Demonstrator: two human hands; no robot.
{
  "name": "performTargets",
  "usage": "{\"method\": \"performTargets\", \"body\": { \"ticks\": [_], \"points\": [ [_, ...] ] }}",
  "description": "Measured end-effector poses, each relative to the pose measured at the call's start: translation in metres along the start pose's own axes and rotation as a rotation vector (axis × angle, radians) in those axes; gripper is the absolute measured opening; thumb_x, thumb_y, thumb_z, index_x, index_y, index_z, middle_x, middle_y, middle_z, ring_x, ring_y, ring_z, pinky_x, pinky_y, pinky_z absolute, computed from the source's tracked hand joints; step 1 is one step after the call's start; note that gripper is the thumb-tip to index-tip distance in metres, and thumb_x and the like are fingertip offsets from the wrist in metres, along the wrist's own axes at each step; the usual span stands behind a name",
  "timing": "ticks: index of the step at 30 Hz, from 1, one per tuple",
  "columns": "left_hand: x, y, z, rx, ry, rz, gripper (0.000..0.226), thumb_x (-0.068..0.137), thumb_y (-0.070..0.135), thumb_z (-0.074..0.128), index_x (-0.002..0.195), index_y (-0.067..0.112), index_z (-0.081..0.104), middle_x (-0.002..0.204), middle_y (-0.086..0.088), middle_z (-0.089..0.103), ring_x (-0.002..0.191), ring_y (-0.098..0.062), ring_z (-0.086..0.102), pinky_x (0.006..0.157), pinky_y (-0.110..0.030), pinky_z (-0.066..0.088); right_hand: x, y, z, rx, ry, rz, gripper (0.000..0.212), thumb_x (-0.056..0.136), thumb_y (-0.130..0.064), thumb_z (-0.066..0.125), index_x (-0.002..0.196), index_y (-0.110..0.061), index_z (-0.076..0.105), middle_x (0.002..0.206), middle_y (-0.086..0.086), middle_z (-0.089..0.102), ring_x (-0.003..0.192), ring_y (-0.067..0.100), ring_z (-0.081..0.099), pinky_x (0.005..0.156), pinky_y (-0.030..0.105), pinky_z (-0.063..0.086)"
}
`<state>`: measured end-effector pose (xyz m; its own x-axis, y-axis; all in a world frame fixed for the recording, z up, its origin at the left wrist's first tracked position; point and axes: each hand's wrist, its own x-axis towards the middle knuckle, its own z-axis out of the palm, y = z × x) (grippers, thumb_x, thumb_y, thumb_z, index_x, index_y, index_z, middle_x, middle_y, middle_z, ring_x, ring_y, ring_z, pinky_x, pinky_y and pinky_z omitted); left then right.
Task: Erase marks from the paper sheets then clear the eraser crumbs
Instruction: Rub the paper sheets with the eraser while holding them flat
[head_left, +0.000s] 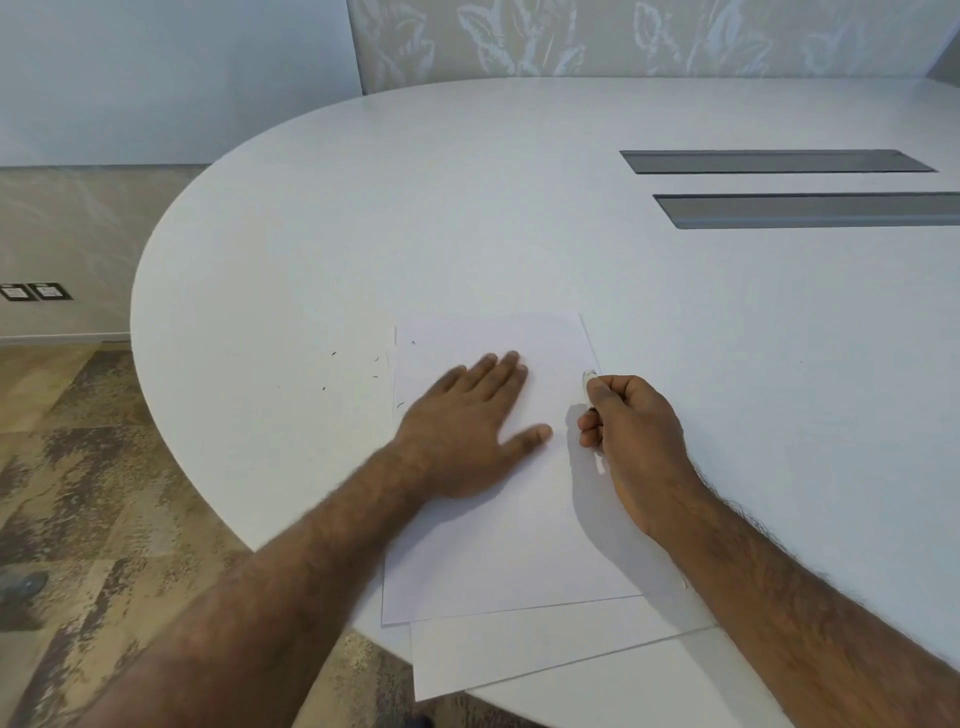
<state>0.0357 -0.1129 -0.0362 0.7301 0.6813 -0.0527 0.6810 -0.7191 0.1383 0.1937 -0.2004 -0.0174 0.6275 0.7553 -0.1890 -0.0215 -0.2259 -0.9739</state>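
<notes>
A white paper sheet (498, 551) lies on the white table (467, 208) near its front edge. A second sheet (519, 654) sticks out from under it and overhangs the edge. My left hand (467, 426) rests flat on the top sheet, fingers spread. My right hand (631, 436) is closed around a white eraser (589, 376) whose tip pokes out near the sheet's right edge. Several dark eraser crumbs (375, 366) lie on the table left of the sheet, and a few sit on the sheet's left margin.
Two long grey cable slots (779, 161) are set into the table at the far right. The table's curved edge (156, 374) drops to a patterned floor on the left. Wall sockets (36, 292) sit low on the left wall.
</notes>
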Motion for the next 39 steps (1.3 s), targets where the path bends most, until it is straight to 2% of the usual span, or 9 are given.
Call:
{"method": "performTargets", "body": {
  "ticks": [8, 11, 14, 16, 20, 23, 27, 32, 39],
  "points": [
    [-0.040, -0.067, -0.020, 0.008, 0.070, -0.609, 0.093, 0.091, 0.071, 0.010, 0.157, 0.005, 0.000, 0.166, -0.011, -0.006, 0.153, -0.022, -0.004, 0.124, -0.039, -0.001, 0.000, 0.000, 0.003, -0.031, 0.021, -0.018, 0.022, 0.092, -0.038, 0.058, 0.088, -0.017, 0.062, 0.065, -0.004, 0.062, 0.051, 0.009, 0.055, 0.064, 0.030, 0.046],
    [-0.053, -0.023, -0.017, -0.032, 0.174, -0.375, 0.084, 0.096, 0.064, 0.011, 0.157, 0.008, -0.002, 0.166, -0.009, -0.009, 0.153, -0.021, -0.004, 0.123, -0.035, -0.004, 0.000, 0.001, 0.004, -0.040, 0.029, -0.028, 0.022, 0.092, -0.038, 0.058, 0.088, -0.017, 0.062, 0.064, -0.005, 0.062, 0.048, 0.007, 0.055, 0.064, 0.030, 0.048],
    [-0.074, 0.034, 0.000, -0.113, 0.062, -0.023, 0.086, 0.089, 0.073, -0.004, 0.156, 0.020, -0.014, 0.162, 0.004, -0.023, 0.150, -0.010, -0.018, 0.124, -0.034, -0.006, 0.001, 0.002, 0.004, -0.061, 0.024, -0.039, 0.021, 0.092, -0.037, 0.058, 0.088, -0.017, 0.061, 0.063, -0.005, 0.062, 0.046, 0.004, 0.054, 0.065, 0.032, 0.050],
    [-0.084, 0.049, 0.012, -0.100, -0.033, 0.058, 0.087, 0.086, 0.078, -0.009, 0.153, 0.024, -0.022, 0.157, 0.009, -0.034, 0.146, -0.005, -0.029, 0.123, -0.034, -0.009, 0.000, 0.003, 0.003, -0.078, 0.013, -0.046, 0.019, 0.092, -0.037, 0.058, 0.087, -0.018, 0.061, 0.064, -0.005, 0.063, 0.047, 0.004, 0.055, 0.068, 0.034, 0.052],
    [-0.085, 0.011, 0.005, 0.021, 0.019, -0.199, 0.098, 0.080, 0.081, -0.012, 0.155, 0.019, -0.017, 0.160, 0.002, -0.028, 0.150, -0.012, -0.019, 0.123, -0.033, -0.007, 0.002, 0.005, 0.004, -0.133, 0.009, -0.098, 0.018, 0.090, -0.040, 0.058, 0.084, -0.023, 0.061, 0.065, -0.008, 0.063, 0.050, 0.004, 0.057, 0.063, 0.031, 0.049],
    [-0.084, -0.016, -0.007, 0.019, 0.030, -0.431, 0.102, 0.081, 0.080, -0.009, 0.155, 0.010, -0.014, 0.164, -0.008, -0.020, 0.152, -0.019, -0.013, 0.123, -0.036, -0.005, 0.001, 0.009, 0.008, -0.255, 0.031, -0.163, 0.018, 0.088, -0.047, 0.057, 0.082, -0.030, 0.059, 0.075, -0.009, 0.066, 0.069, 0.012, 0.063, 0.072, 0.036, 0.054],
    [-0.070, 0.009, -0.004, -0.113, 0.133, -0.168, 0.088, 0.091, 0.073, 0.005, 0.157, 0.017, -0.013, 0.164, 0.001, -0.020, 0.151, -0.012, -0.015, 0.122, -0.030, -0.006, 0.000, 0.007, 0.013, -0.313, 0.039, -0.206, 0.018, 0.087, -0.048, 0.057, 0.082, -0.031, 0.057, 0.081, -0.010, 0.065, 0.077, 0.017, 0.066, 0.080, 0.045, 0.056],
    [-0.059, 0.019, 0.002, -0.007, -0.002, 0.030, 0.071, 0.099, 0.061, 0.009, 0.157, 0.025, -0.008, 0.165, 0.007, -0.013, 0.151, -0.010, -0.011, 0.124, -0.034, -0.002, 0.000, 0.005, 0.015, -0.352, 0.023, -0.197, 0.017, 0.086, -0.048, 0.057, 0.084, -0.032, 0.058, 0.081, -0.012, 0.065, 0.077, 0.018, 0.066, 0.080, 0.044, 0.056],
    [-0.077, -0.043, -0.017, 0.062, -0.018, -0.470, 0.069, 0.103, 0.051, 0.016, 0.158, 0.013, -0.003, 0.166, -0.005, -0.011, 0.153, -0.021, -0.007, 0.124, -0.039, -0.002, 0.003, 0.004, 0.015, -0.309, -0.035, -0.133, 0.018, 0.086, -0.043, 0.060, 0.085, -0.025, 0.059, 0.079, -0.009, 0.064, 0.074, 0.016, 0.061, 0.082, 0.048, 0.056]
  ]
}}
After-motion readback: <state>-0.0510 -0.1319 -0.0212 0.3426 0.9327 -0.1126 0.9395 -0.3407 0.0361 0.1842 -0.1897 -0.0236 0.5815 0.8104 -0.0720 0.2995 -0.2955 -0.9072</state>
